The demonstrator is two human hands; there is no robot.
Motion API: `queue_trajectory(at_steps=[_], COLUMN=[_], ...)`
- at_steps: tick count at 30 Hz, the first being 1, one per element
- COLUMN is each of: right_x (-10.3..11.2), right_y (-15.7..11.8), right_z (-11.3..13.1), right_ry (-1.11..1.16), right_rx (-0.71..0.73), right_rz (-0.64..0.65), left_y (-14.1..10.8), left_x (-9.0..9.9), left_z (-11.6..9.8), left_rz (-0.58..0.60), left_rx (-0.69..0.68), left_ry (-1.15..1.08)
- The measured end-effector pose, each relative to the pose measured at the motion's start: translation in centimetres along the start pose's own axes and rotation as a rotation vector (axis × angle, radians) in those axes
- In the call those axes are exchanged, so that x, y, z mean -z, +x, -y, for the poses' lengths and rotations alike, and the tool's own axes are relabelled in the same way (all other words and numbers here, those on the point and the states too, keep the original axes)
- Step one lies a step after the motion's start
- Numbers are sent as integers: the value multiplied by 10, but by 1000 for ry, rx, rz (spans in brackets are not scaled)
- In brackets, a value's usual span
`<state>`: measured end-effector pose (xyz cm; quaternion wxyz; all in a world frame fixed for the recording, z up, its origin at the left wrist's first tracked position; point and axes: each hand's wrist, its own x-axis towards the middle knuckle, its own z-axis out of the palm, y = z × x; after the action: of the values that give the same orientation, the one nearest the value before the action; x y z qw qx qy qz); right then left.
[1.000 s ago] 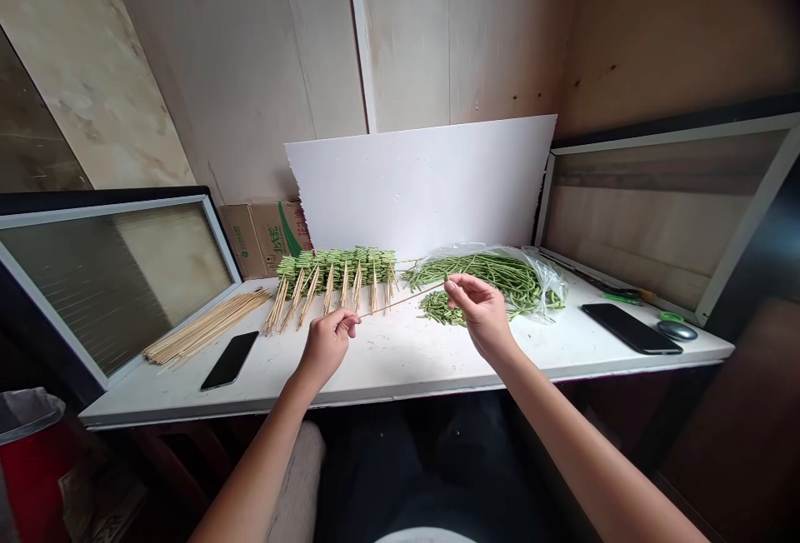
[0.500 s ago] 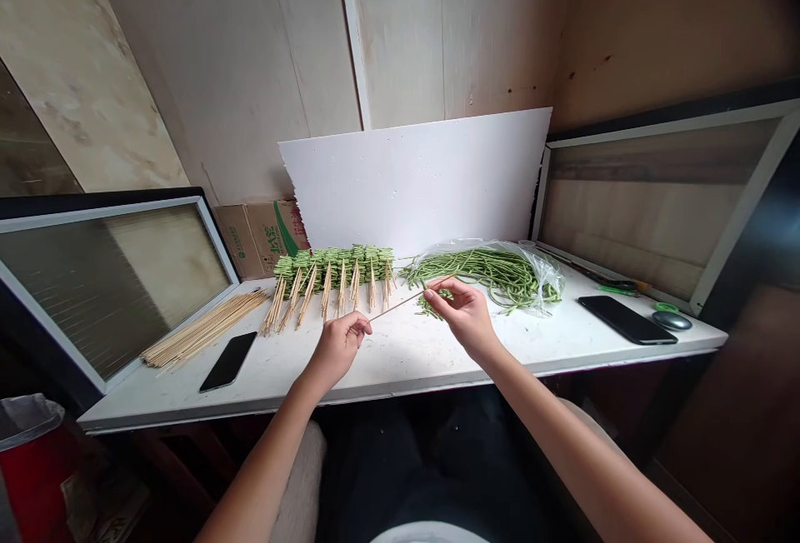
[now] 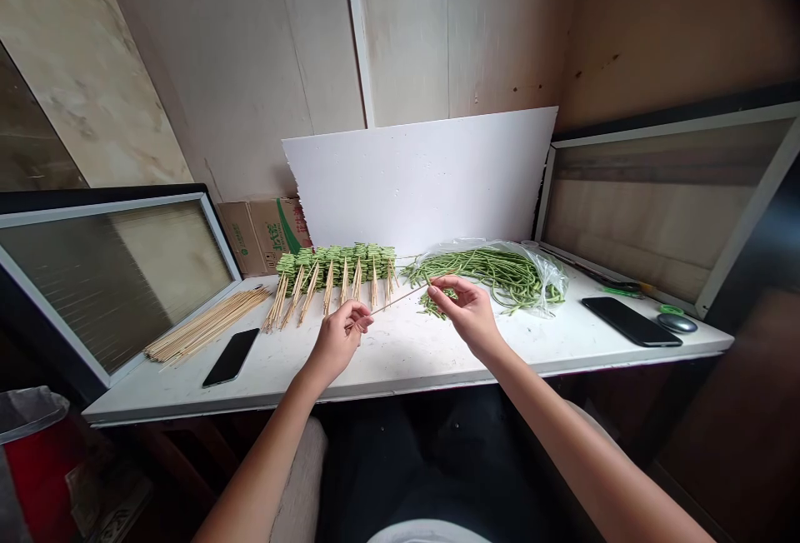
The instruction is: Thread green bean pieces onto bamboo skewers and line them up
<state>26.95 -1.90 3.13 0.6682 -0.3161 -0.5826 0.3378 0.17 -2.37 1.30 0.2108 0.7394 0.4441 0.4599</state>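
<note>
My left hand is closed around one end of a thin bamboo skewer, which slants up to the right over the table. At its other end my right hand pinches with thumb and fingers, and a bit of green bean shows at the fingertips, mostly hidden. Behind my right hand a heap of long green beans lies in a clear plastic bag. Short cut bean pieces lie just beside that hand. Beyond my left hand, finished bean skewers are stacked in a row, sticks toward me.
Loose bamboo skewers lie at the left beside a phone. Another phone and a rounded grey object are at the right. A white foam board stands at the back, next to a cardboard box. Framed panels flank the table.
Both hands keep nearly the same pose around the skewer. My left hand has risen slightly, and the skewer lies a little flatter. The whole view has shifted slightly.
</note>
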Motion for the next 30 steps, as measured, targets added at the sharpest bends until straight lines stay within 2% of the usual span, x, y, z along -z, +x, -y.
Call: queue_trajectory(at_steps=[6, 13, 20, 30], right_x=[2, 3, 2, 0], right_y=[1, 1, 0, -1], right_z=[1, 3, 3, -3], right_ry=[-29, -95, -86, -108], right_rx=[-31, 11, 2, 87], right_rz=[9, -11, -7, 22], left_y=[-1, 0, -2, -4], left_x=[0, 0, 0, -3], left_z=[-2, 0, -5, -4], left_rz=[-38, -54, -18, 57], left_rx=[-7, -30, -17, -27], left_ry=[-15, -34, -6, 48])
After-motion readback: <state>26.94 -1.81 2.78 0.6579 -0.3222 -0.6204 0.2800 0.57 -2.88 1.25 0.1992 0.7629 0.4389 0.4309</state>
